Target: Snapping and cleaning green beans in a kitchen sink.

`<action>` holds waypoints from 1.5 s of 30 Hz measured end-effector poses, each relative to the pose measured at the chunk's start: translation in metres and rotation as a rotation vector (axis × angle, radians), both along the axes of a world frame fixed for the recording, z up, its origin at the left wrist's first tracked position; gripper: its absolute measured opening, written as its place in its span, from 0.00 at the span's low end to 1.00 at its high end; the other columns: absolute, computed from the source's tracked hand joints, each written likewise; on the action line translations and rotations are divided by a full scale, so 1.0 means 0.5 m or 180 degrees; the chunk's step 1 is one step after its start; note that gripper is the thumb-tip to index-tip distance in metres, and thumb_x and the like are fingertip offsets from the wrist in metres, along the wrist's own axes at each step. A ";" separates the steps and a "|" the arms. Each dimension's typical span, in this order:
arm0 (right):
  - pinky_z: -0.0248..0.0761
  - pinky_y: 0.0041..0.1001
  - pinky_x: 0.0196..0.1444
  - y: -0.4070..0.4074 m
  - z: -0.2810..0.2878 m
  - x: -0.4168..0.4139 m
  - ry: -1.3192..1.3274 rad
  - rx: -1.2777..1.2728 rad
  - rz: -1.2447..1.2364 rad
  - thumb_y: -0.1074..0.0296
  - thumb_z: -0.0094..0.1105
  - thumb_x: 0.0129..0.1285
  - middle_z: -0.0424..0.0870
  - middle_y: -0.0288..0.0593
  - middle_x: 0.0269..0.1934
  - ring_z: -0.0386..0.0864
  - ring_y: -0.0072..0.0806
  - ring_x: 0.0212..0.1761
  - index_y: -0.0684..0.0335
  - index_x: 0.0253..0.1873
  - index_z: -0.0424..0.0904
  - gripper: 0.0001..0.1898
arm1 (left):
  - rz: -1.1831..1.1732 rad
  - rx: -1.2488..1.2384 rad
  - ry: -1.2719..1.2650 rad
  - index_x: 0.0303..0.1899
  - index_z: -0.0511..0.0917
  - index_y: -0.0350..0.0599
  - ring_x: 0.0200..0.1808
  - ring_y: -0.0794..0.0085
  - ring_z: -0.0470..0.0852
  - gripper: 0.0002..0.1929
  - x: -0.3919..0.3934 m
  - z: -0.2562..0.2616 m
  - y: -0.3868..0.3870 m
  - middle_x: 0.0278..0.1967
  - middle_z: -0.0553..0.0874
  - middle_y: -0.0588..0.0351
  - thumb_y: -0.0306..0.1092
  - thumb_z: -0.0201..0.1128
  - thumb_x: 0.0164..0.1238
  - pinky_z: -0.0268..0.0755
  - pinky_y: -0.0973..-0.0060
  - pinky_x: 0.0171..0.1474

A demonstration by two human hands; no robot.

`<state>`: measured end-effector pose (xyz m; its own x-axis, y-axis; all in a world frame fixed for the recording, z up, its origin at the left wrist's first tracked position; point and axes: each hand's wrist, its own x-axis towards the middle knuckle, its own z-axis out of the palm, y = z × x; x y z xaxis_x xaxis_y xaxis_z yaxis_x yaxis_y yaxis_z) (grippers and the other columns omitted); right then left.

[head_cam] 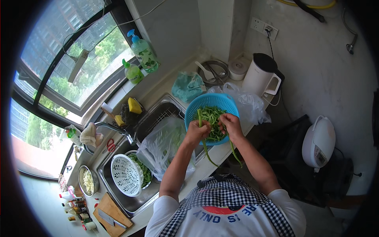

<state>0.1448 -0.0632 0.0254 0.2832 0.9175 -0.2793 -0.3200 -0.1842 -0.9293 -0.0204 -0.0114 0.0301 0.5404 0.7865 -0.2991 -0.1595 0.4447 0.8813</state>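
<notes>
Both of my hands are over a blue plastic colander [189, 111] at the counter's edge. Snapped pieces of green beans [211, 111] lie heaped inside it. My left hand [197, 132] grips a long green bean [208, 155], which sticks out above and below the fist. Between the fingers of my right hand [233, 127], another long green bean [234, 151] is pinched and hangs down past the colander's rim. A clear plastic bag [161, 148] with something green inside lies left of my left forearm, over the sink. Behind the colander rests a crumpled clear bag [247, 100].
A white colander [125, 174] tilts over leafy greens in the steel sink [148, 197]. A cleaver [108, 217] lies on a wooden cutting board [112, 207]. Near the wall stand an electric kettle [260, 75], a metal bowl [213, 63] and a teal cloth [188, 86].
</notes>
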 end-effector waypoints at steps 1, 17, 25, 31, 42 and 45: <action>0.61 0.18 0.18 -0.003 0.002 -0.001 0.0001 -0.0003 0.0016 0.64 0.54 0.68 0.76 0.35 0.26 0.71 0.17 0.20 0.63 0.37 0.76 0.09 | 0.0016 -0.0003 0.0001 0.29 0.76 0.38 0.16 0.84 0.65 0.02 -0.003 -0.003 0.000 0.20 0.75 0.62 0.25 0.59 0.57 0.53 0.84 0.18; 0.68 0.29 0.33 -0.036 0.027 -0.035 -0.3181 0.1857 -0.0256 0.76 0.62 0.57 0.77 0.42 0.27 0.76 0.32 0.30 0.70 0.36 0.75 0.06 | 0.0001 -0.0742 -0.0401 0.28 0.75 0.41 0.15 0.83 0.64 0.03 0.019 -0.022 -0.002 0.18 0.71 0.65 0.27 0.58 0.60 0.50 0.82 0.17; 0.68 0.24 0.39 0.008 -0.024 0.058 -0.1844 0.0626 0.0636 0.74 0.61 0.59 0.72 0.31 0.26 0.72 0.20 0.33 0.70 0.46 0.77 0.11 | -0.0106 -0.0242 0.0049 0.32 0.78 0.36 0.15 0.83 0.65 0.05 0.014 -0.010 0.027 0.20 0.76 0.61 0.27 0.62 0.58 0.52 0.82 0.17; 0.69 0.25 0.46 0.008 -0.013 0.065 -0.1969 0.0043 0.1281 0.76 0.68 0.51 0.78 0.37 0.40 0.75 0.24 0.41 0.68 0.62 0.69 0.30 | -0.0204 0.0511 0.0974 0.44 0.81 0.32 0.17 0.84 0.69 0.15 0.018 -0.006 0.037 0.23 0.79 0.60 0.27 0.68 0.54 0.57 0.83 0.19; 0.75 0.24 0.42 0.009 0.012 0.008 -0.1545 0.0679 0.1184 0.77 0.67 0.53 0.80 0.42 0.42 0.79 0.24 0.43 0.66 0.56 0.73 0.24 | 0.0294 0.1150 0.0461 0.31 0.81 0.38 0.23 0.85 0.74 0.05 0.032 0.033 0.002 0.25 0.81 0.62 0.27 0.68 0.56 0.63 0.85 0.25; 0.76 0.21 0.34 0.000 0.024 0.011 -0.1218 0.0587 0.0938 0.76 0.66 0.56 0.81 0.41 0.37 0.81 0.22 0.37 0.68 0.48 0.75 0.15 | 0.0337 0.0781 0.0716 0.32 0.82 0.35 0.23 0.84 0.75 0.05 0.012 0.038 0.020 0.23 0.81 0.62 0.27 0.68 0.56 0.65 0.83 0.25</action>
